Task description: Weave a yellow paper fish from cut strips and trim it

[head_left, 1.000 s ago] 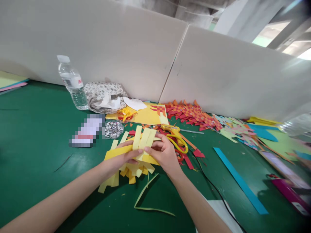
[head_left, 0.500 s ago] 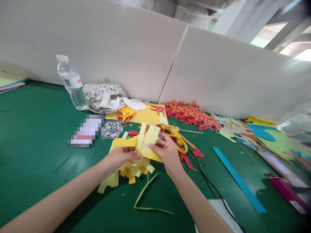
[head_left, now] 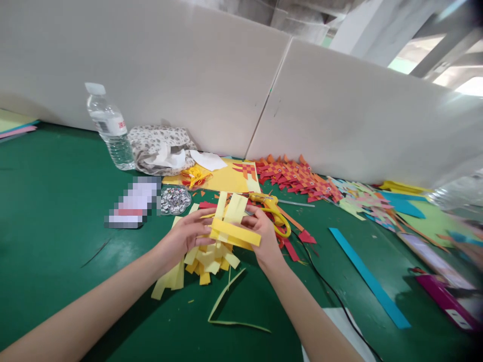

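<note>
Pale yellow paper strips [head_left: 236,208] stand upright between my two hands, with a deeper yellow paper strip [head_left: 236,234] lying across their front. My left hand [head_left: 183,239] grips the left side of these crossed strips, its fingers curled and the thumb partly behind them. At the other side my right hand [head_left: 264,234] holds the strips, its fingers partly hidden behind the paper. Just below hangs or lies a loose pile of cut yellow strips [head_left: 206,261]. Yellow-handled scissors [head_left: 279,213] rest right behind my right hand, among red paper scraps [head_left: 290,249].
Beyond lie a packet of googly eyes [head_left: 175,200], a blurred-out phone-like item [head_left: 134,203], a water bottle [head_left: 111,133] and a patterned bag [head_left: 162,143]. Woven red-orange paper fish [head_left: 294,176] are heaped by the partition [head_left: 358,115]. A blue strip [head_left: 370,276] and black cord [head_left: 332,291] lie right.
The deeper yellow strip, which pointed left, is now folded over to the right across the pale strips. My left fingers have lifted and spread a little, and both hands stay close together.
</note>
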The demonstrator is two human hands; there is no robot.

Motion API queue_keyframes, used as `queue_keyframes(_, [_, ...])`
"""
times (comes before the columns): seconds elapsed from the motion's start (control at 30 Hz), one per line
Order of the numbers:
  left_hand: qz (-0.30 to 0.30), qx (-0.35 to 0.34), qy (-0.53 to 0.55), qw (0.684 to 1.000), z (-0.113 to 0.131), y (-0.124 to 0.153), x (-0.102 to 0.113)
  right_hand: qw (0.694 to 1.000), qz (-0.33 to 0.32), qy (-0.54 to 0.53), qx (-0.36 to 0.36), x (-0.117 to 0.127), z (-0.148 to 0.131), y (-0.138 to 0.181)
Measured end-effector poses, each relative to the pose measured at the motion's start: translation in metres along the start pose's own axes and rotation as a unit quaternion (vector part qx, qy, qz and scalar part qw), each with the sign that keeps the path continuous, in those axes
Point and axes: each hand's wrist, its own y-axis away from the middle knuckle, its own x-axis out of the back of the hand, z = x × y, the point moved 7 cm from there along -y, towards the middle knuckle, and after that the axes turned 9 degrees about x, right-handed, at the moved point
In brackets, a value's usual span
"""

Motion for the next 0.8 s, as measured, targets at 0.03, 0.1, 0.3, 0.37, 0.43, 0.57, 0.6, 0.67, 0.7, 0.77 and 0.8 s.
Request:
queue_keyframes(0.03, [0.000,-0.015,-0.033,0.999,0.0014,0.0005,-0.0009,1.000,0.004,0.002,-0.007,-0.0002,0.0009,0.0001])
queue_keyframes(0.1, [0.023,-0.039,-0.095,0.994,0.0031,0.0013,-0.0005,1.000,0.011,0.012,-0.011,-0.0008,0.0017,0.0007])
queue_keyframes(0.3, [0.062,-0.031,-0.106,0.992,0.0019,0.0029,0.0001,0.996,-0.013,0.085,0.025,-0.0046,-0.0022,0.0041])
queue_keyframes(0.37, [0.072,-0.023,-0.086,0.993,0.0014,0.0033,0.0020,0.994,-0.017,0.104,0.031,-0.0041,-0.0029,0.0047])
queue_keyframes(0.43, [0.076,-0.019,-0.074,0.994,0.0006,0.0035,0.0037,0.994,-0.020,0.107,0.033,-0.0041,-0.0031,0.0047])
queue_keyframes(0.57, [0.067,-0.027,-0.059,0.996,0.0012,0.0030,0.0033,0.993,-0.020,0.107,0.035,-0.0046,-0.0039,0.0042])
queue_keyframes(0.6, [0.066,-0.027,-0.053,0.996,0.0016,0.0030,0.0030,0.993,-0.019,0.108,0.036,-0.0046,-0.0042,0.0041])
queue_keyframes(0.67, [0.069,-0.026,-0.044,0.996,0.0024,0.0030,0.0029,0.993,-0.019,0.111,0.035,-0.0048,-0.0042,0.0042])
queue_keyframes(0.7, [0.072,-0.023,-0.043,0.996,0.0026,0.0031,0.0033,0.993,-0.020,0.112,0.034,-0.0050,-0.0040,0.0043])
queue_keyframes(0.77, [0.083,-0.021,-0.044,0.995,0.0029,0.0036,0.0052,0.992,-0.024,0.115,0.034,-0.0056,-0.0039,0.0047])
queue_keyframes(0.8, [0.088,-0.021,-0.048,0.995,0.0028,0.0039,0.0064,0.992,-0.026,0.117,0.035,-0.0061,-0.0042,0.0049])
